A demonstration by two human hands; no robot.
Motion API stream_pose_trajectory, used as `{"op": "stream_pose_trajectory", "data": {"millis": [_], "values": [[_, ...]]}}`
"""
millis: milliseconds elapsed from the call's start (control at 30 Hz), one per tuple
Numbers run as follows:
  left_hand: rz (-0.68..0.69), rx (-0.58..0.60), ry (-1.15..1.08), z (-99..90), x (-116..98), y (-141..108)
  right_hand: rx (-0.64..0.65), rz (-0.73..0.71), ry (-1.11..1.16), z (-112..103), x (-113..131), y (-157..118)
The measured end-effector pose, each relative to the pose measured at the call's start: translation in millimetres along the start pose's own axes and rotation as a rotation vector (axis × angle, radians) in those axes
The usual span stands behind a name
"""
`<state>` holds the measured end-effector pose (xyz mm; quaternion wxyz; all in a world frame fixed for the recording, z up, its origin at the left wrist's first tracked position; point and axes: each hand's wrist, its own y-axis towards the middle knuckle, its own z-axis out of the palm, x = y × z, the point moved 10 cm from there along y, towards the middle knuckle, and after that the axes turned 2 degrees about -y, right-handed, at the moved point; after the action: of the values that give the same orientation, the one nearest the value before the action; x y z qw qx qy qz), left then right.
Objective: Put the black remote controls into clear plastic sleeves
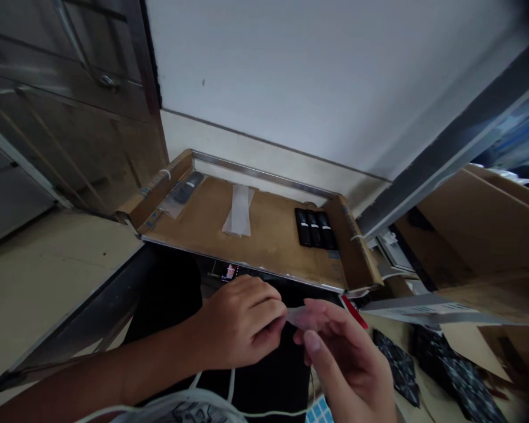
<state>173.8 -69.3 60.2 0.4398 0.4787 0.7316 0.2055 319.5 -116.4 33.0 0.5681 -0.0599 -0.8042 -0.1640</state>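
Note:
My left hand (247, 320) is closed, its fingertips pinching one end of a small clear plastic bag (296, 317) above my lap. My right hand (352, 358) has curved fingers at the bag's other end, with the thumb in front; part of the bag lies over its fingers. Beyond both hands is a shallow cardboard-lined tray (273, 235). Flat clear plastic bags (239, 211) lie in its middle. Three black oblong items with small white labels (315, 228) sit side by side at its right. At its left, a dark item in a clear bag (187, 188) rests by the cardboard wall.
A phone with a lit screen (230, 271) is under the tray's front edge. White cords (233, 382) cross my lap. To the right stand a large cardboard box (489, 235) and dark patterned bags (449, 364) on the floor. A metal door (70, 106) is on the left.

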Motion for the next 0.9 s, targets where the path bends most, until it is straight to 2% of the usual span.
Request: {"op": "stream_pose_trajectory", "data": {"millis": [167,333,533,700,900], "values": [[-0.084,0.023,-0.114,1.2,7,-4,-0.036,-0.146,-0.127,-4,3,1],[-0.149,0.083,-0.219,4.7,10,-6,-0.001,-0.252,-0.224,-1,15,8],[-0.251,0.13,-0.369,8.3,15,-7,0.203,-0.092,0.004,21,0,17],[-0.334,0.095,-0.436,4.0,26,-12,0.142,-0.025,0.056,15,-13,16],[-0.445,0.151,-0.448,9.4,37,-20,0.11,-0.02,0.021,8,-21,14]]}}
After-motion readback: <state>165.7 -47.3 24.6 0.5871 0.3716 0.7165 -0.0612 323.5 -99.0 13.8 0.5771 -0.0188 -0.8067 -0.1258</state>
